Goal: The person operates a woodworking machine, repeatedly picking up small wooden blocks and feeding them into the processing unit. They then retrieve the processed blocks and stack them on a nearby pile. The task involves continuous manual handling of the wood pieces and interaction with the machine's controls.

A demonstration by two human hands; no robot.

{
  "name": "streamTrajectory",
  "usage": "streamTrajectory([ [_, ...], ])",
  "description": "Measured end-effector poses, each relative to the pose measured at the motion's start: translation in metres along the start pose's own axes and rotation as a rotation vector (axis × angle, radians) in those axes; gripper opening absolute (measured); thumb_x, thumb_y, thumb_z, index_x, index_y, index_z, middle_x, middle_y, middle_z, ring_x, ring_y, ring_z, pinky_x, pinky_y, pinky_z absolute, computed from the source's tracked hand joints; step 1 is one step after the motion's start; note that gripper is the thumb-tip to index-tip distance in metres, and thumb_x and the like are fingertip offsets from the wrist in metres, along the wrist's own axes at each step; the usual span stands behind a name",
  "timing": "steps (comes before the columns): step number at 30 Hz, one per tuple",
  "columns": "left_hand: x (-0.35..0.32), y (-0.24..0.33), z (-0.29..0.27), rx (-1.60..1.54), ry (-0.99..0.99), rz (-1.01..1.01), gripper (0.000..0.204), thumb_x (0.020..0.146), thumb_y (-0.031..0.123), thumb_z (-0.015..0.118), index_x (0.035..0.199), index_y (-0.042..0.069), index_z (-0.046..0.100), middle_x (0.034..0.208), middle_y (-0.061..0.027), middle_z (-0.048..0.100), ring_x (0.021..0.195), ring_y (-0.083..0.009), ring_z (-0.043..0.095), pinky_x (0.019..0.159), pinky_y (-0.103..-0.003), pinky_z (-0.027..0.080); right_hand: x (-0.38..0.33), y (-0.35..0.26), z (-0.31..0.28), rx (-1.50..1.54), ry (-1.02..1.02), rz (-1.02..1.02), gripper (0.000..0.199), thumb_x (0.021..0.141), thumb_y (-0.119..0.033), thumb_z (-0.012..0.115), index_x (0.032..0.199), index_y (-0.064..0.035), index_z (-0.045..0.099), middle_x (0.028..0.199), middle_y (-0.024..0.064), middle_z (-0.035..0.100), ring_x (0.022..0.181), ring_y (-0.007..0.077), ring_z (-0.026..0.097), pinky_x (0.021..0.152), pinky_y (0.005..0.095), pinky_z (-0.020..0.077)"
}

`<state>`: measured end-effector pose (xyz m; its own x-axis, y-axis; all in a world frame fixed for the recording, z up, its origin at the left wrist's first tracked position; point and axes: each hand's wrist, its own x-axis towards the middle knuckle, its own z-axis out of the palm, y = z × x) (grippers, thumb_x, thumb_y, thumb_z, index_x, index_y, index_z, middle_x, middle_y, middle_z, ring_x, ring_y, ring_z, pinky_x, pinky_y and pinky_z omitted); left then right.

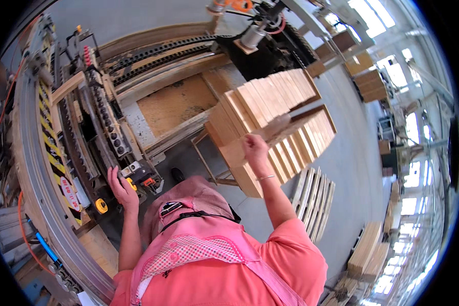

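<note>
My right hand [256,149] is closed on a thin, pale wooden board [276,128], which is slightly blurred. The board is tilted over two rows of stacked wooden boards [270,97], set on a stand to the front right. My left hand [121,188] lies at the near end of the machine's dark rail [104,153], its fingers stretched out and nothing visible in them. Close by it are a yellow round knob [101,206] and a small orange-and-black fitting [149,182]. Whether the left fingertips press on the rail is hard to make out.
A long machine bed with chain tracks [163,58] spans the far left. Black-and-yellow striped edging [51,148] runs along its left side. A slatted pallet [313,204] lies on the floor to the right, with lumber stacks [366,247] farther off. Suction-type equipment [252,38] hangs ahead.
</note>
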<state>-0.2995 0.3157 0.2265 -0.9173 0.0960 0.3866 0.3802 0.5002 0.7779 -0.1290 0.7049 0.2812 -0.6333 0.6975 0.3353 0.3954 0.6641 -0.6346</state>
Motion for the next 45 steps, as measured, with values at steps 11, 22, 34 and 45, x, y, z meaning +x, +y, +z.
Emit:
streamTrajectory([
  [11,-0.004,-0.016,0.016,0.011,0.088,0.050,0.036,0.090,0.007,0.032,0.118,-0.002,0.052,0.132,-0.0192,0.043,0.117,-0.0320,0.047,0.100,-0.038,0.035,0.013,0.157,-0.181,-0.826,0.027,0.523,0.041,0.073,-0.021,0.068,0.109,-0.0064,0.059,0.109,0.0148,0.055,0.101,0.0324,0.057,0.086,0.0397,0.0484],
  [22,-0.005,-0.019,0.016,0.014,0.077,-0.027,0.034,0.092,0.008,0.032,0.117,-0.001,0.053,0.134,-0.0155,0.043,0.122,-0.0293,0.043,0.102,-0.037,0.031,0.034,0.203,-0.181,-0.916,-0.060,0.539,0.033,0.070,-0.010,0.061,0.101,-0.0013,0.055,0.108,0.0176,0.054,0.100,0.0343,0.056,0.084,0.0403,0.0492],
  [34,-0.006,-0.018,0.017,0.021,0.080,0.000,0.034,0.091,0.007,0.033,0.117,-0.001,0.053,0.133,-0.0163,0.044,0.122,-0.0303,0.042,0.103,-0.037,0.031,0.024,0.196,-0.191,-0.899,-0.168,0.419,0.043,0.068,-0.025,0.071,0.102,-0.0035,0.057,0.104,0.0164,0.058,0.102,0.0328,0.054,0.087,0.0401,0.0467],
  [45,-0.007,-0.020,0.019,0.020,0.124,0.004,0.034,0.085,-0.001,0.037,0.113,0.003,0.056,0.131,-0.0165,0.045,0.124,-0.0304,0.041,0.105,-0.039,0.028,0.025,0.048,-0.135,-0.582,0.060,-0.146,0.048,0.068,-0.022,0.075,0.107,-0.0038,0.053,0.095,0.0137,0.056,0.092,0.0325,0.055,0.079,0.0421,0.0454],
])
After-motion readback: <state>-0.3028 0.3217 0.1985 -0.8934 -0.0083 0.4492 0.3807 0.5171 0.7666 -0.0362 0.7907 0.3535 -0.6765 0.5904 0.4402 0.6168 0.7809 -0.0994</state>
